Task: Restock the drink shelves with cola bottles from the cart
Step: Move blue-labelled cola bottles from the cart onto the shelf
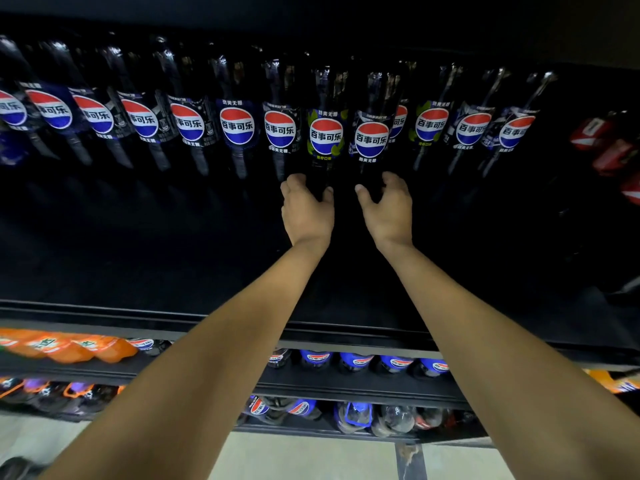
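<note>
A long row of dark cola bottles [237, 126] with red, white and blue round labels stands at the back of a dark shelf [173, 237]. Both my arms reach deep into it. My left hand [306, 209] grips the base of a cola bottle with a green-edged label [325, 136]. Just to its right, my right hand [386, 206] curls round the base of a black-label cola bottle [371, 140], which stands slightly in front of the row. The two bottles stand upright, side by side. The cart is out of view.
Red packs [602, 143] sit at the shelf's far right. Below the shelf's front rail [138, 317] are orange soda bottles [69, 348] and blue-label cola bottles [356, 362]. A lower shelf holds more bottles [353, 414]. A pale tiled floor [311, 459] lies below.
</note>
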The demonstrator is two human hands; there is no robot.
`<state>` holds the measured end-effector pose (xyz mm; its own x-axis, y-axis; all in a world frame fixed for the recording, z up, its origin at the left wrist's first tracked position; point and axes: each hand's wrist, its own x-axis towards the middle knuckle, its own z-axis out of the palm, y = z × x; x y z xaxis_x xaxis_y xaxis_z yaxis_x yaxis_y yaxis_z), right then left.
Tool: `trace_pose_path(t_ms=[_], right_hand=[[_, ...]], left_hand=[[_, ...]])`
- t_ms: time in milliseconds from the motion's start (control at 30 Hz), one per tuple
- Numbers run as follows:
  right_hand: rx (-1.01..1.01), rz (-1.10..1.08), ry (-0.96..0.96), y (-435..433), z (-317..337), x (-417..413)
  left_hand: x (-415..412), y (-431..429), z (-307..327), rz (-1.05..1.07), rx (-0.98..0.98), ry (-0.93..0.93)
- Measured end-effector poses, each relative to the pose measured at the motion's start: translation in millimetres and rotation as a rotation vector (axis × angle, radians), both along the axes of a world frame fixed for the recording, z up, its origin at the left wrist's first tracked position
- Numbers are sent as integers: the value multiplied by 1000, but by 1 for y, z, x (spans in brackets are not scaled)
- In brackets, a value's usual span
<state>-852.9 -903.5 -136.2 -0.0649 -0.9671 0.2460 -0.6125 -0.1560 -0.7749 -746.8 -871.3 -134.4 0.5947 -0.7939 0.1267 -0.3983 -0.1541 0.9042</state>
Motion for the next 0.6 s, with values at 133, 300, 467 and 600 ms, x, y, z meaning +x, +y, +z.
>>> trace_pose_path(t_ms=[133,300,467,600], right_hand=[[-61,40,231,22,3,3],[-154,174,578,62,18,7],[-177,319,772,116,36,25],[-205,467,855,168,41,49]], left_hand=[[10,16,4,-67,31,-236],[36,60,18,-83,141,-828],[66,131,29,-171,236,-1060],[96,202,32,-197,380,-1079]])
